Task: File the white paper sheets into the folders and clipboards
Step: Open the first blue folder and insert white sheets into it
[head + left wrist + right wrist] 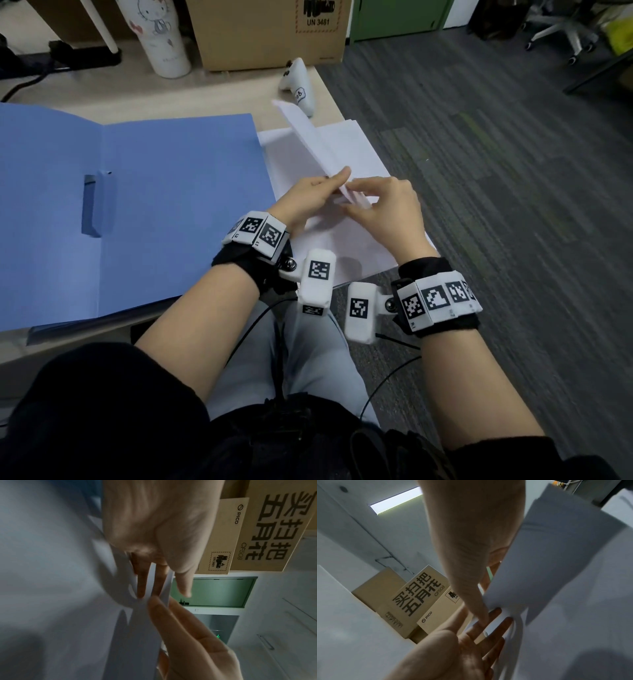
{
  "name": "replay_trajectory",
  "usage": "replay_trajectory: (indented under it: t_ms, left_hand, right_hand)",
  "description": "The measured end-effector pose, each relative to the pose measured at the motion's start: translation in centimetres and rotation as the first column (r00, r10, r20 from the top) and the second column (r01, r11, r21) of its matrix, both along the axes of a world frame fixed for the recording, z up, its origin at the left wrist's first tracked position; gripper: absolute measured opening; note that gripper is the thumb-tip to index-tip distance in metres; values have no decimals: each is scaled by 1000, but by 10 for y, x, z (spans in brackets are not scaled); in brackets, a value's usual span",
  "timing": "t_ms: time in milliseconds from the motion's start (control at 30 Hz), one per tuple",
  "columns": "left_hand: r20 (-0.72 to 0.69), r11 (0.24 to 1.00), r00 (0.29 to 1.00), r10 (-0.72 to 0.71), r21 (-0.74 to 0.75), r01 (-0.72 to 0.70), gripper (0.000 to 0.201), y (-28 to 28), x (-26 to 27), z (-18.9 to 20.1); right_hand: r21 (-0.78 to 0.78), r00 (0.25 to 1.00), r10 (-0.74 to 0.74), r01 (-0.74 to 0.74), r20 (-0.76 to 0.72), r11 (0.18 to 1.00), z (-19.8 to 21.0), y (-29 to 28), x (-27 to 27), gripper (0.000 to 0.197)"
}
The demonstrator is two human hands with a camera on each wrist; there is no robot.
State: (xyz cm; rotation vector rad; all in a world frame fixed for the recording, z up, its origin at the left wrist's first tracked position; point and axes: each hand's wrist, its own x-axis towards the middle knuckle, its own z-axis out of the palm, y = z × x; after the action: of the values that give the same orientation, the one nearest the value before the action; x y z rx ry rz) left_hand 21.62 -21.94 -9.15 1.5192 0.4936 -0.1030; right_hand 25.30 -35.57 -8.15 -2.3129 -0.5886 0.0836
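Both hands, left hand [303, 198] and right hand [387, 209], are pinching thin, smooth white paper sheets [308, 144] with fingers [183, 582] clamped, beside the flat open blue folder [137, 205].

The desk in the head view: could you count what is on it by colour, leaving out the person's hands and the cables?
Blue: 1, the open folder.
White: 4, the flat paper stack, the lifted sheets both hands hold, the game controller, the cartoon tumbler.
Brown: 1, the cardboard box.
Total: 6.
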Motion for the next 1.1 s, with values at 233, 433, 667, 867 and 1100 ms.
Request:
replay_trajectory:
  t_ms: [233, 433, 667, 867, 1100]
  left_hand:
    - [-55, 996, 998, 36, 81, -32, 26, 0, 2, -5]
    - [-45, 994, 999, 14, 111, -8, 27, 3, 4, -12]
    - [-25, 992, 999, 20, 124, -17, 29, 1, 5, -15]
    - [-41, 993, 998, 57, 106, -53, 31, 0, 4, -15]
    - [67, 950, 957, 281, 122, -288, 57, -10, 9, -24]
  right_hand:
    - [-63, 988, -137, 133, -65, 989, -8, -11, 9, 43]
    - [-351, 945, -273, 198, -178, 915, -11, -20, 11, 50]
    - [-185, 941, -322, 301, -100, 936, -5, -20, 4, 38]
    - [-121, 948, -306, 296, -82, 948, -5, -21, 6, 3]
    - [72, 964, -252, 258, -90, 963, 1, -23, 14, 35]
